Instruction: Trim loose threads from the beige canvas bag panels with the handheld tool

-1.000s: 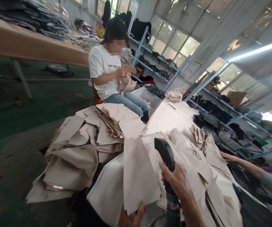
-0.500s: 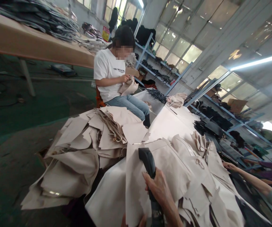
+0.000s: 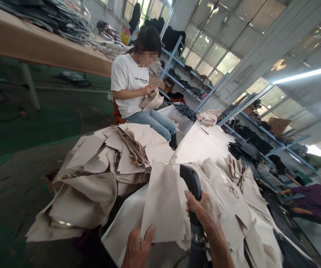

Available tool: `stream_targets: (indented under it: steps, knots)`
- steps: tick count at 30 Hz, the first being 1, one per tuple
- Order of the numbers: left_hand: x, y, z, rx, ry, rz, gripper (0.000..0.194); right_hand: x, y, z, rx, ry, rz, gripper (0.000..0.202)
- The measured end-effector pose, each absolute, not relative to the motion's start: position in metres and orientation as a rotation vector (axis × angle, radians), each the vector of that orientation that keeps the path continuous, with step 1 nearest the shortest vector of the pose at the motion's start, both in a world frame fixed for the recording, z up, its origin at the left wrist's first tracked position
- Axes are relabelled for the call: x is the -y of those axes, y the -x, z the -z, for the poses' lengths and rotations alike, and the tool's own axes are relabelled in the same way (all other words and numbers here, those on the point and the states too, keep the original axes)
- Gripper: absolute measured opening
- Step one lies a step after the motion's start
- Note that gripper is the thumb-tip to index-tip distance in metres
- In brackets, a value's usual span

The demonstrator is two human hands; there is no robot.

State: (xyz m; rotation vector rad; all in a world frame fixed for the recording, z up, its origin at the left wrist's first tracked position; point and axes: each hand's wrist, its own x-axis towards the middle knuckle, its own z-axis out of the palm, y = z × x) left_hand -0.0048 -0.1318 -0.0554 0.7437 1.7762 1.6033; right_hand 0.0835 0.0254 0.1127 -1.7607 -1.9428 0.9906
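Observation:
My left hand (image 3: 138, 243) pinches the lower left edge of a beige piece of leather-like fabric (image 3: 163, 203) between thumb and fingers. The piece stands tilted, its far end near the other pieces. My right hand (image 3: 206, 214) is wrapped round a black tool with a bent head (image 3: 191, 178) and a ribbed, hose-like lower part; I cannot make out its exact kind. The tool's head is just right of the piece. Left of my hands lies a heap of beige pieces (image 3: 83, 203), some with small metal fittings. More beige pieces (image 3: 233, 203) lie to the right.
A person in a white shirt (image 3: 127, 80) sits ahead, holding a beige piece. At the far right is a person in purple (image 3: 312, 203). A brown-topped table (image 3: 51, 50) with dark stacks stands back left. Blue shelves (image 3: 174, 80) line the wall.
The tool in my right hand has moved right, off the fabric piece. My left hand has come up into view, holding the piece's lower edge. A bare forearm at the right has gone from view.

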Motion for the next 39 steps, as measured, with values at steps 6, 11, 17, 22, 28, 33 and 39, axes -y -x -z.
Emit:
stream_targets:
  steps: [6,11,17,22,28,33,39]
  knots:
    - [0.121,0.008,0.039,-1.685,-0.728,-1.539,0.043,0.004,-0.085,-0.12,2.004,1.739,-1.056,0.028]
    - [0.115,0.013,0.029,-1.515,-0.66,-1.4,0.048,0.006,-0.062,-0.101,2.067,1.727,-1.124,0.023]
    - [0.126,0.026,0.029,-1.118,-0.699,-1.405,0.038,0.007,-0.078,-0.113,2.072,1.735,-1.009,0.03]
    - [0.142,0.026,0.026,-0.954,-0.583,-1.43,0.035,0.062,-0.123,-0.137,2.169,1.808,-0.961,0.026]
    - [0.144,0.023,0.025,-0.895,-0.588,-1.504,0.03,0.121,-0.142,-0.117,2.162,1.8,-1.349,0.038]
    - [0.141,0.022,0.027,-0.924,-0.621,-1.553,0.03,0.129,-0.129,-0.105,2.151,1.727,-1.416,0.033]
    - [0.145,0.013,0.034,-0.963,-0.771,-1.497,0.035,0.105,-0.101,-0.112,2.13,1.645,-1.259,0.019]
